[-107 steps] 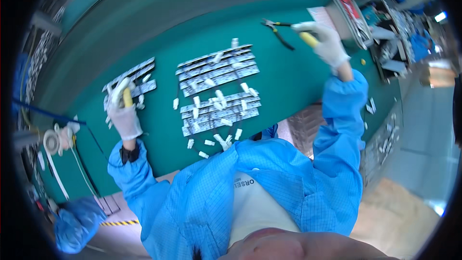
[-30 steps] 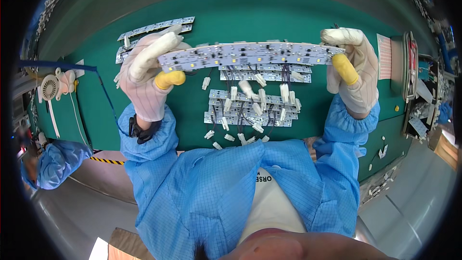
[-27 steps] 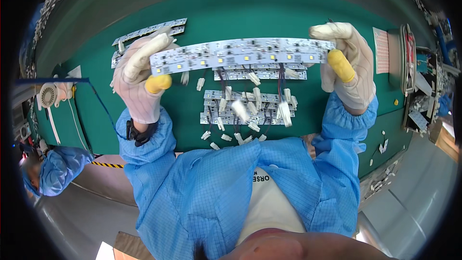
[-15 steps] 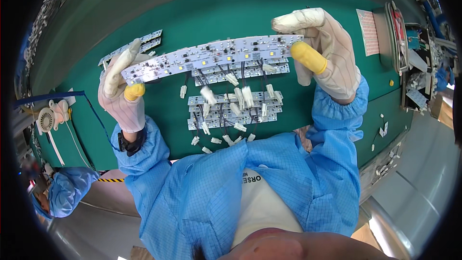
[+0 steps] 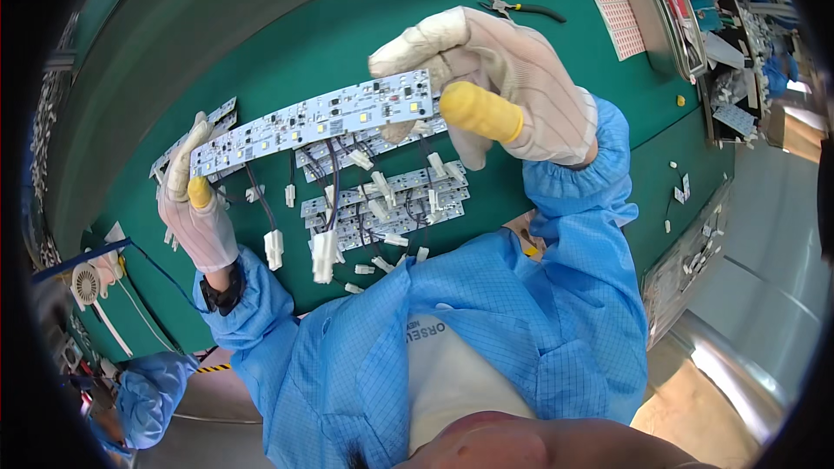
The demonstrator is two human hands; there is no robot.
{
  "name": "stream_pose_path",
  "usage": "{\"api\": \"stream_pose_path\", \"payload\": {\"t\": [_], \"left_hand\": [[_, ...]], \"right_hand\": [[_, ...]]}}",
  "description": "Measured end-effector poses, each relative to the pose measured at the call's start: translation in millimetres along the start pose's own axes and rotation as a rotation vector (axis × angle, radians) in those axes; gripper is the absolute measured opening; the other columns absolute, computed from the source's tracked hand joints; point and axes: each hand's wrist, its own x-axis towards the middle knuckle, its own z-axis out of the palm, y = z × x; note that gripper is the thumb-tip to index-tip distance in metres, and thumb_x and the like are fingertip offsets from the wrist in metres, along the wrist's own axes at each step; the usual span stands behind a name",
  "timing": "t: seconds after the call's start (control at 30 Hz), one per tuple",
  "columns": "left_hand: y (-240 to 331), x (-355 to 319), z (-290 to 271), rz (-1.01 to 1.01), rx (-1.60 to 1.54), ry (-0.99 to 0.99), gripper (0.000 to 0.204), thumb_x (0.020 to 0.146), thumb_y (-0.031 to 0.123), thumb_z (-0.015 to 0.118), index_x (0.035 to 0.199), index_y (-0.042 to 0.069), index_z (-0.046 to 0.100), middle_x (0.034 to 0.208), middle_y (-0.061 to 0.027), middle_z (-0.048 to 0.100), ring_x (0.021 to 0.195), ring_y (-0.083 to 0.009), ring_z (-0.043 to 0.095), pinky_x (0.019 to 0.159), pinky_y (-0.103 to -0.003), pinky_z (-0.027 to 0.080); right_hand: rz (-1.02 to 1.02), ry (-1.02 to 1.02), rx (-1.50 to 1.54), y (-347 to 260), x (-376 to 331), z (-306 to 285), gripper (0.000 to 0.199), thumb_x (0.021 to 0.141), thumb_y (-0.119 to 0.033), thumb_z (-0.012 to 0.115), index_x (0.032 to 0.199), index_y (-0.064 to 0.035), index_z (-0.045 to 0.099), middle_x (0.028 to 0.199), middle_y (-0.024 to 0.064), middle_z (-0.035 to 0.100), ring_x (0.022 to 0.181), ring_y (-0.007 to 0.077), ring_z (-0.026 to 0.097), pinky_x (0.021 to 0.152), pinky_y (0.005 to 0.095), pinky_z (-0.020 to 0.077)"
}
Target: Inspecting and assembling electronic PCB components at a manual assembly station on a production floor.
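A long, slightly curved white LED circuit board (image 5: 321,117) hangs above the green table, its left end lower than its right. My left hand (image 5: 195,217), in a striped white glove with a yellow thumb cot, is closed on the left end. At the other end is my right hand (image 5: 530,91), gloved alike. Its yellow thumb lies at the board's edge and its fingers reach behind, partly hidden. Dark wires with white connectors (image 5: 325,256) dangle from the board. Below it lie rows of similar boards (image 5: 443,200) with wires and connectors, partly covered.
More boards (image 5: 228,113) lie beyond my left hand. Pliers (image 5: 530,9) rest at the back, near a label sheet (image 5: 617,17) and a metal tray (image 5: 665,26). A small white fan (image 5: 86,282) stands at left. Loose connectors (image 5: 682,191) lie at right.
The held board has moved left with both hands and its wires swing lower. My right thumb has shifted from the board's face toward its end. Pliers have come into view.
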Motion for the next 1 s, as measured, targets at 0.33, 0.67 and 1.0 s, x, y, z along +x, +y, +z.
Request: {"api": "stream_pose_path", "payload": {"t": [0.33, 0.67, 1.0], "left_hand": [[-17, -12, -2, 0.015, -0.430, 0.085, 0.058, 0.083, 0.036, 0.066, 0.119, -0.008, 0.052, 0.116, -0.0238, 0.058, 0.103, -0.0247, 0.060, 0.086, -0.029, 0.048], [4, -17, -10, 0.111, -0.609, 0.033, 0.060, 0.074, 0.037, 0.072, 0.111, -0.007, 0.058, 0.106, -0.0206, 0.060, 0.083, -0.0201, 0.063, 0.066, -0.026, 0.052], [4, -11, -17, -0.071, -0.253, 0.039, 0.049, 0.078, 0.025, 0.070, 0.117, -0.002, 0.058, 0.100, -0.0071, 0.064, 0.082, -0.0115, 0.061, 0.072, -0.020, 0.048]], "right_hand": [[-0.042, 0.131, -0.130, 4, 5, 2, 0.047, 0.084, -0.030, 0.063, 0.115, 0.0036, 0.051, 0.102, 0.0151, 0.061, 0.050, 0.0051, 0.049, 0.042, 0.0159, 0.0385], [0.108, 0.141, -0.103, 19, 15, -10, 0.042, 0.087, -0.028, 0.060, 0.115, 0.0024, 0.052, 0.099, 0.0107, 0.063, 0.051, 0.0048, 0.048, 0.044, 0.0165, 0.0375], [0.128, 0.176, -0.137, 14, 16, 3, 0.048, 0.084, -0.029, 0.062, 0.116, 0.0050, 0.051, 0.090, 0.0099, 0.062, 0.048, 0.0037, 0.045, 0.043, 0.0159, 0.0326]]}}
